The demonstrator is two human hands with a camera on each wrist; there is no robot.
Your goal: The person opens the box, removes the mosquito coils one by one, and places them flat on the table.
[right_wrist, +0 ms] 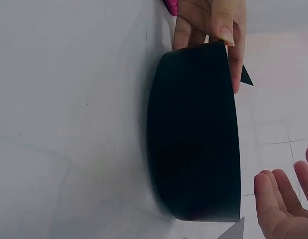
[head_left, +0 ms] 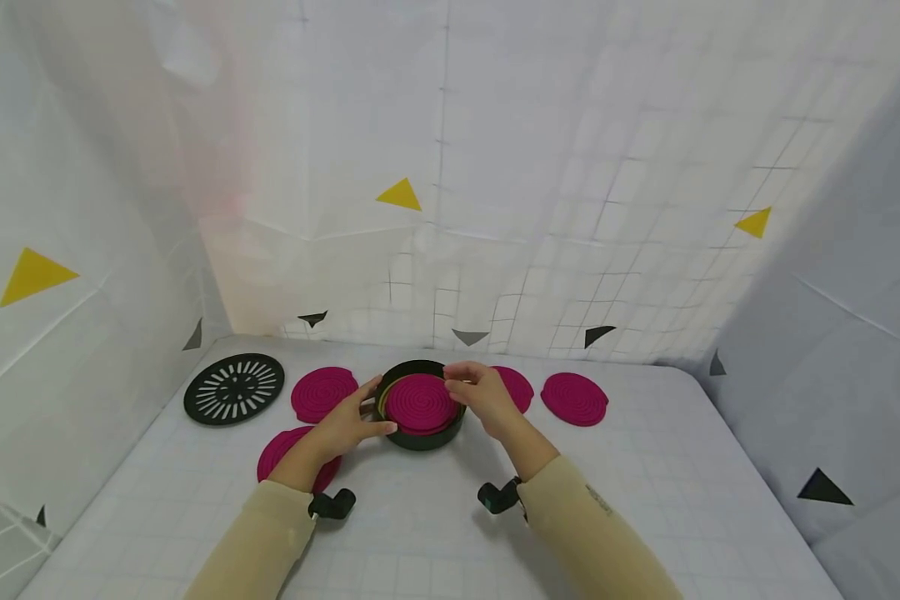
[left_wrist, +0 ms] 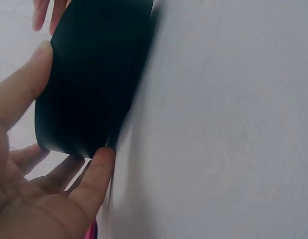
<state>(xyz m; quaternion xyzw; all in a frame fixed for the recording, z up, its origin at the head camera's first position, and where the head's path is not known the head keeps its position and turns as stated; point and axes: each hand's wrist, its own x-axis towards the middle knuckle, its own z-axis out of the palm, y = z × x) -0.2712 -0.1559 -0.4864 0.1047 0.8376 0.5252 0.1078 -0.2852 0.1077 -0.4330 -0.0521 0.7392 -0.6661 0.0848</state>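
A dark round container [head_left: 420, 443] stands on the white table, with a pink spiral-ribbed disc [head_left: 422, 403] lying in it over another pink edge. A yellow-green ring shows along its inner wall. My left hand [head_left: 348, 425] grips the container's left side, thumb at the rim and fingers around the wall. The left wrist view shows the same grip on the dark wall [left_wrist: 89, 79]. Over the right rim, my right hand [head_left: 483, 400] hovers with loosely bent fingers beside the disc. In the right wrist view its fingers [right_wrist: 265, 199] are apart from the container and hold nothing.
Further pink discs lie left of the container [head_left: 322, 393], under my left forearm [head_left: 281, 450], behind my right hand [head_left: 516, 387] and farther right [head_left: 574, 399]. A black slotted round plate [head_left: 234, 389] lies at the far left. White sheeting [head_left: 525, 167] encloses the table's back and sides.
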